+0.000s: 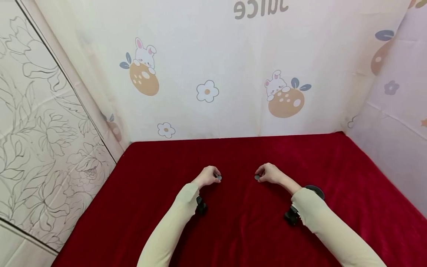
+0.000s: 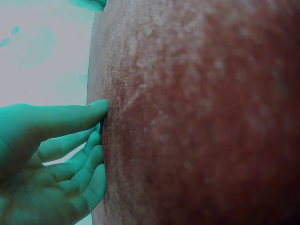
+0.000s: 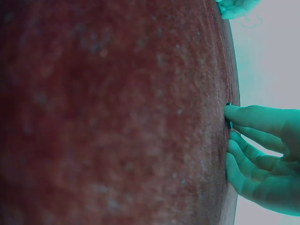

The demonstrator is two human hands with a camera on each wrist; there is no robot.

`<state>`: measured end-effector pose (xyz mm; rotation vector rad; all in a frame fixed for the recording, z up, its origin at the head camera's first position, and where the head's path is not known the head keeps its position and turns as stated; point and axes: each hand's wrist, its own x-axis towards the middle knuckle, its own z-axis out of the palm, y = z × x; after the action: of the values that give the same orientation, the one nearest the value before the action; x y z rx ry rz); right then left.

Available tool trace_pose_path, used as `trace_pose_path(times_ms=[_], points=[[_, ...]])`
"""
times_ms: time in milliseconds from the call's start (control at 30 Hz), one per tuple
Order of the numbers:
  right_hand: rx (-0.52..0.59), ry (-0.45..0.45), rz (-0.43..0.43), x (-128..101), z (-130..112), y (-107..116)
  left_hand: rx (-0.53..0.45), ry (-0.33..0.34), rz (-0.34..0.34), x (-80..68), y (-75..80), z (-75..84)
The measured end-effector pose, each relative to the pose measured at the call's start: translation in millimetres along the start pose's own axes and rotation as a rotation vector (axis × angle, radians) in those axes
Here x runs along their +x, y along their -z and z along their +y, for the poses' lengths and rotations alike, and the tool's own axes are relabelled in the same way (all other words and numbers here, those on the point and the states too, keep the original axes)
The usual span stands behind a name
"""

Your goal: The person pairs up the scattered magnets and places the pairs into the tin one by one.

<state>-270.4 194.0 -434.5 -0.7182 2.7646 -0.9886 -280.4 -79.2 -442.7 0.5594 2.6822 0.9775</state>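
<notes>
Two small dark discs sit on the red cloth, one at the fingertips of each of my hands. My left hand (image 1: 207, 175) pinches the left disc (image 1: 218, 178), and my right hand (image 1: 269, 173) pinches the right disc (image 1: 257, 178). Both hands rest near the middle of the bench (image 1: 350, 178), a little apart, knuckles up and fingers curled inward toward each other.

In the left wrist view, my thumb and fingers (image 2: 70, 119) press against the cloth, with only a dark sliver of the left disc showing edge-on between fingertip and fabric. The right wrist view mirrors it: my fingers (image 3: 255, 117) touch the cloth and a thin dark edge of the right disc (image 3: 229, 123) peeks out. The colours in both wrist views are distorted, so my skin looks green.

I judge the discs to be light, flat, stiff and probably smooth, so they could slip. Because they lie low on soft, plush fabric, the rim seems the best place to take hold, thumb on one side and forefinger on the other.

Around the bench hang pale curtains (image 1: 233, 74) printed with rabbits, oranges and flowers. Cream sleeves (image 1: 173, 226) cover my forearms, and a dark camera mount (image 1: 291, 217) is strapped under each wrist.
</notes>
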Motion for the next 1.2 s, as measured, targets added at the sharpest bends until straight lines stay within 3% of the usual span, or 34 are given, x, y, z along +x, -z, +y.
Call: trace_pose_path(times_ms=[500,1200], points=[[-0.070,0.017,0.020,4,-6,-1,0.006,-0.038,-0.031,4.3,-1.3,2.9],[-0.026,0.121,-0.067,14,-25,-19,-0.009,-0.061,-0.072,13.3,-21.8,23.7]])
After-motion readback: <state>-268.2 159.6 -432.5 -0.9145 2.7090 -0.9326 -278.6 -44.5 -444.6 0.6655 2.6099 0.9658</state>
